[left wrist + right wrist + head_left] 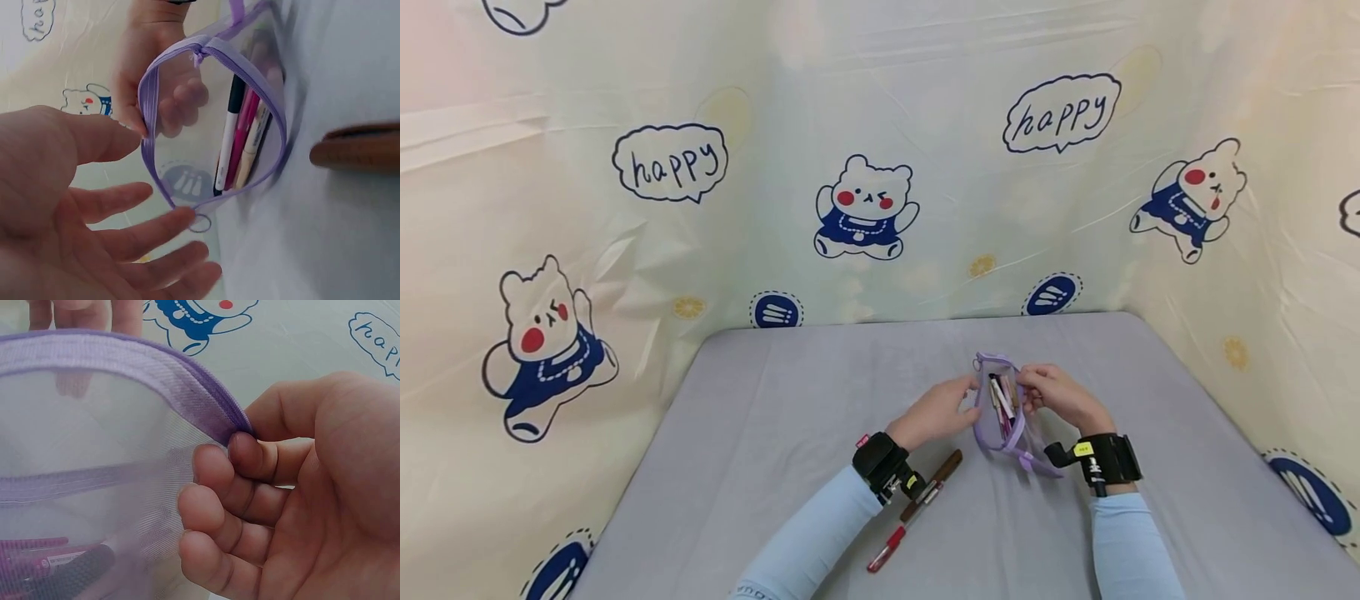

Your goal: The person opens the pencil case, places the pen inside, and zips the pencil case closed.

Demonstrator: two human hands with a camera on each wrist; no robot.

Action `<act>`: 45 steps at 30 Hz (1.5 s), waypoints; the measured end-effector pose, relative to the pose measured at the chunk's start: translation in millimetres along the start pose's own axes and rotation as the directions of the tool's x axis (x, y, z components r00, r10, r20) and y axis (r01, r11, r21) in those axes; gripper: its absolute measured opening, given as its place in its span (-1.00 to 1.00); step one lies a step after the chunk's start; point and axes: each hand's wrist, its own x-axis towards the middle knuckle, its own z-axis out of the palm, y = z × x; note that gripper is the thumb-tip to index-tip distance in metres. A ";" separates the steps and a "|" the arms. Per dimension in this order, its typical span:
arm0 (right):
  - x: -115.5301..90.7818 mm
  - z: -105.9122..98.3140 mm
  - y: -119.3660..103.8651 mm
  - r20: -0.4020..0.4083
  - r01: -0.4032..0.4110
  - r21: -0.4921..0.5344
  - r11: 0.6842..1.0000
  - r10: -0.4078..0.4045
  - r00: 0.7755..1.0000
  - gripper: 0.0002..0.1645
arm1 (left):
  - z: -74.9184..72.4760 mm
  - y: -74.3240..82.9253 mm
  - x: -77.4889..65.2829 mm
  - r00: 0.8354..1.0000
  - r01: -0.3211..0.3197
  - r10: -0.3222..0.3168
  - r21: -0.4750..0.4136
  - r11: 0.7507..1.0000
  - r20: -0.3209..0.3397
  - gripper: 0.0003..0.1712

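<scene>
A see-through mesh pencil pouch [1017, 433] with purple zip edging stands unzipped, its mouth held wide. Several pens [1002, 396] lie inside it, among them a white one with a black grip [232, 125] and a magenta one. My right hand [1060, 393] pinches the zip edge between thumb and index finger, the other fingers curled against the mesh in the right wrist view. On the opposite side, my left hand [936, 408] is spread with fingers loosely extended. Its thumb tip and fingertips lie right by the purple rim [150, 100] in the left wrist view.
Left of the pouch, a brown leather-like slim case [951, 467] and a red-capped pen [891, 546] lie in a slanting line on the grey cloth-covered table [790, 400]. A printed curtain [865, 100] rises along the table's back and sides.
</scene>
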 end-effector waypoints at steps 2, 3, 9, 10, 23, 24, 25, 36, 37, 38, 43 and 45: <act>0.4 -0.2 -0.2 -0.001 -0.002 -0.001 1.000 0.002 1.000 -0.61 | -2.6 1.1 -6.2 1.000 -0.013 0.012 0.070 0.997 0.022 -0.40; 0.5 -0.4 -0.3 0.001 0.001 -0.002 1.000 -0.001 1.000 -0.61 | -3.7 1.2 -9.2 0.999 -0.020 0.017 0.099 0.995 0.034 -0.36; 0.5 -0.4 -0.1 0.012 0.016 -0.002 1.000 -0.016 1.000 -0.62 | -2.3 -5.8 -25.8 0.998 -0.013 0.000 0.194 0.981 0.065 -0.29; 0.6 -0.5 0.1 0.015 0.016 -0.001 1.000 -0.016 1.000 -0.62 | -0.9 -8.0 -28.2 0.998 -0.009 -0.003 0.203 0.979 0.059 -0.30; 5.0 -2.1 5.8 0.019 0.010 0.006 1.000 -0.011 1.000 -0.51 | 15.9 -21.8 -58.6 0.999 -0.011 -0.004 0.317 0.948 0.046 -0.32; 5.1 -1.6 5.4 0.017 0.007 0.008 1.000 -0.008 1.000 -0.51 | 16.5 -21.3 -60.8 0.999 -0.013 -0.003 0.325 0.946 0.050 -0.32; 4.9 -1.4 4.7 0.017 0.008 0.009 1.000 -0.008 1.000 -0.50 | 17.3 -20.8 -62.5 0.999 -0.015 -0.002 0.332 0.943 0.052 -0.33; -0.1 -0.5 1.3 0.005 -0.005 0.031 0.999 0.005 1.000 -0.61 | 28.4 -21.1 -70.2 0.994 -0.023 -0.009 0.283 0.959 0.112 -0.42; -0.1 -0.6 1.1 0.005 -0.006 0.033 0.999 0.006 1.000 -0.62 | 29.9 -21.8 -70.1 0.993 -0.026 -0.006 0.271 0.962 0.116 -0.45; 0.0 -0.9 0.9 0.006 -0.004 0.033 0.999 0.004 1.000 -0.62 | 30.8 -21.7 -70.2 0.993 -0.030 -0.002 0.264 0.964 0.118 -0.48; 1.1 -2.5 0.7 0.009 0.002 0.034 0.999 -0.002 1.000 -0.62 | 33.9 -20.4 -69.0 0.993 -0.037 0.011 0.231 0.972 0.116 -0.71; 1.5 -3.0 1.2 0.012 0.003 0.032 0.999 -0.003 1.000 -0.62 | 34.8 -20.3 -68.3 0.993 -0.039 0.013 0.232 0.972 0.114 -0.77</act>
